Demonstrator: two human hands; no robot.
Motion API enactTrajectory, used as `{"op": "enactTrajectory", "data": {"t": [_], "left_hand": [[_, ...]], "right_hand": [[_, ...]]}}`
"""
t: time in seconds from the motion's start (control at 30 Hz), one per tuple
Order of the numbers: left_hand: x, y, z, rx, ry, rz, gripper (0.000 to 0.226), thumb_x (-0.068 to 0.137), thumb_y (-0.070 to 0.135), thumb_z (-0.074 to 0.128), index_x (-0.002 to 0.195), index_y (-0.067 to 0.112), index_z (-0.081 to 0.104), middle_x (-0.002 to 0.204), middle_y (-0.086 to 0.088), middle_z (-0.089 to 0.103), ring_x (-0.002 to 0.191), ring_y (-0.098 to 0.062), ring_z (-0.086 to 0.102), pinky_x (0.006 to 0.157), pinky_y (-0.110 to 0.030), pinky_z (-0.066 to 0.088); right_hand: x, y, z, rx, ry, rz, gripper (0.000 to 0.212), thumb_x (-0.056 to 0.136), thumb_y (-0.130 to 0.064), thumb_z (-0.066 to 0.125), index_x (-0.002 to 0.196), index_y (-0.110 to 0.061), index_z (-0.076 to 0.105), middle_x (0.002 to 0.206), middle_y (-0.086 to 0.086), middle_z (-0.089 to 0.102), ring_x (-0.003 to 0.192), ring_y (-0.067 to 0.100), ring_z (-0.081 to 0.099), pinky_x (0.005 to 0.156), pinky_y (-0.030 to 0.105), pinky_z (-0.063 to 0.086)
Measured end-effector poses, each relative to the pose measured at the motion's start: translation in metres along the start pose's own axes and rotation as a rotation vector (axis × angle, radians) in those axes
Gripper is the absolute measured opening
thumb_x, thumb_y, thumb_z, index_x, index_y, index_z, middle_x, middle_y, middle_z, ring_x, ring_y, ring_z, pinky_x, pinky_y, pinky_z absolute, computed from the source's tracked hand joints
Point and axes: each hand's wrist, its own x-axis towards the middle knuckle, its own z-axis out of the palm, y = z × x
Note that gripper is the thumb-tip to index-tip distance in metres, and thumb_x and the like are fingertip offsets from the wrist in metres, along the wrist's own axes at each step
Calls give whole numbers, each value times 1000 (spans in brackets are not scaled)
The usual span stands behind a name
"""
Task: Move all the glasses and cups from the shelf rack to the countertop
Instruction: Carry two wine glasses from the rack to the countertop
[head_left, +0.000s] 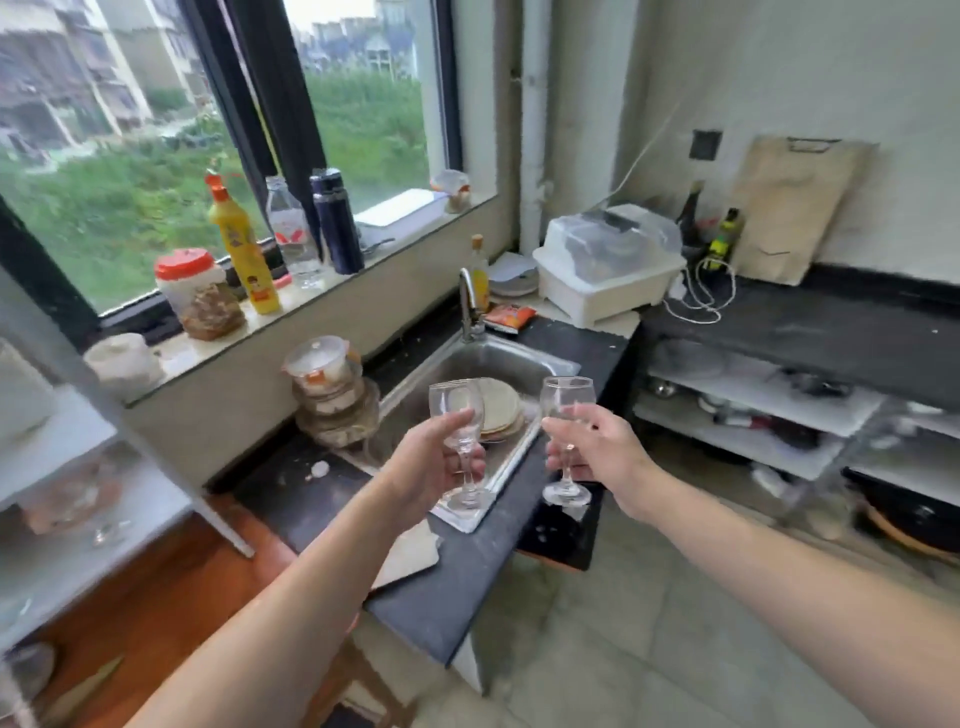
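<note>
Above dark countertop (441, 597), both hands (431, 462) (597, 447) clamp wine glasses (460, 441) (566, 436); blurred shelf rack (78, 467) cut off.

- your two glasses (456, 402) (567, 397) are clear, no tint
- countertop (447, 597) is dark grey-black with pale specks
- sink (511, 358) is silvery steel
- bottle (244, 254) is yellow, orange cap
- jar (195, 291) has a red lid
- flask (337, 228) is navy
- rack (62, 530) looks white
</note>
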Motion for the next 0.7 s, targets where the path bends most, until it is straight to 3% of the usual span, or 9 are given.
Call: {"op": "enactTrajectory", "data": {"t": [0.1,0.33,0.5,0.63,0.7], "left_hand": [[28,-23,77,17,-89,-72,31,90,31,56,114,13,47,75,-10,54,61,-22,55,69,-32,48],[90,-65,227,121,-308,-206,33,83,40,65,101,14,55,74,-8,58,62,-22,58,82,-40,42],[150,-83,318,250,-465,-281,38,83,43,64,106,13,57,75,-7,60,66,-21,58,71,-33,47],[204,-88,392,300,-557,-323,37,84,38,65,107,10,55,75,-9,58,62,-22,57,53,-26,51],[231,-87,426,343,-606,-330,38,84,37,66,107,9,55,75,-10,58,62,-23,58,58,-29,50]], "right_hand": [[-15,17,-85,6,117,39,42,81,-31,76,114,-17,55,86,8,70,67,18,69,59,27,47],[-49,47,-250,99,448,106,47,78,-35,77,117,-18,56,85,7,73,65,15,72,58,26,46],[-56,57,-336,143,611,122,42,79,-35,77,114,-19,58,87,7,74,64,15,71,62,29,48],[-45,54,-400,156,726,128,42,80,-35,77,113,-18,58,88,7,74,68,17,70,64,30,48],[-38,50,-429,168,786,130,42,81,-35,76,115,-18,58,88,7,74,68,17,70,64,31,49]]}}
